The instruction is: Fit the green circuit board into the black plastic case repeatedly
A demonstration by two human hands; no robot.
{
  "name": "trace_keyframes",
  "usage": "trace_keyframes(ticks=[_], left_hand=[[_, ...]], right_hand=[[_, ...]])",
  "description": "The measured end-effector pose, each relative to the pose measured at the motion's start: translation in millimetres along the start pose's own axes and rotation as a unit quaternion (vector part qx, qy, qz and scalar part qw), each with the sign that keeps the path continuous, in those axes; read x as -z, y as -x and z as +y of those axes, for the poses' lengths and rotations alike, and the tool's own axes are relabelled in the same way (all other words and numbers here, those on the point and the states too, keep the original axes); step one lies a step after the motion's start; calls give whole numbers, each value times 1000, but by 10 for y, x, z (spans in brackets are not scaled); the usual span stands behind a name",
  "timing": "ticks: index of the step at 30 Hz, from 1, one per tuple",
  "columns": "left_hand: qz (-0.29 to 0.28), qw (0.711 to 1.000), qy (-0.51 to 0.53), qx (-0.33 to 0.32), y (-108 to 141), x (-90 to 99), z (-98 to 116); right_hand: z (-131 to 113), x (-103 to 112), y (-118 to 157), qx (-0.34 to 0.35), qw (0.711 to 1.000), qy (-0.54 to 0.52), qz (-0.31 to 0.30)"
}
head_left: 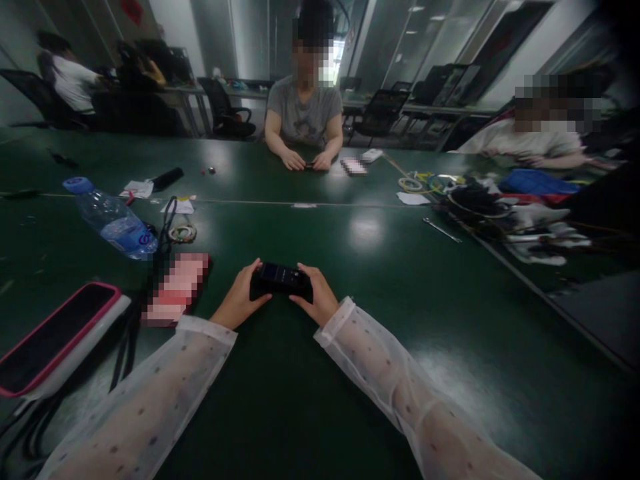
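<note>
The person's left hand (243,295) and right hand (320,295) hold a small black device (281,280) between them, one at each end, with the fingers at its far edge and the thumbs at its near edge; each grip is closed on it. The device is over the middle of the green table (295,400), its small screen facing up. Near the left hand lies a pink, blurred-out item (180,283), with a tilted water bottle (115,223) beyond it and a pink-rimmed dark screen (60,337) farther left. A wrench (442,230) lies well apart to the right, near a heap of cables. Across the table sits a co-worker in a grey shirt (305,110).
</note>
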State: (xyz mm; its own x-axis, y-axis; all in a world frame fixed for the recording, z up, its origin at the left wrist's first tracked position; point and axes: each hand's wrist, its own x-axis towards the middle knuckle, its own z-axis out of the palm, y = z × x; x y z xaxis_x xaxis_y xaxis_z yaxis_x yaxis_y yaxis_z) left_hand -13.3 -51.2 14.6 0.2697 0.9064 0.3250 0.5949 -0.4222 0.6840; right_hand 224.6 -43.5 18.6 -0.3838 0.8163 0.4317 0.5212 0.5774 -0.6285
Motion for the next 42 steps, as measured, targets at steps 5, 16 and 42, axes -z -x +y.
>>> trace_keyframes(ticks=[5, 16, 42], left_hand=[[-15, 1000, -11, 11, -1, 9, 26], [-52, 997, -62, -10, -10, 23, 77], [-89, 985, -140, -54, -22, 22, 102]], right_hand=[[29, -7, -1, -14, 1000, -12, -6], [93, 50, -33, -105, 993, -22, 53], [566, 344, -1, -129, 946, 7, 298]])
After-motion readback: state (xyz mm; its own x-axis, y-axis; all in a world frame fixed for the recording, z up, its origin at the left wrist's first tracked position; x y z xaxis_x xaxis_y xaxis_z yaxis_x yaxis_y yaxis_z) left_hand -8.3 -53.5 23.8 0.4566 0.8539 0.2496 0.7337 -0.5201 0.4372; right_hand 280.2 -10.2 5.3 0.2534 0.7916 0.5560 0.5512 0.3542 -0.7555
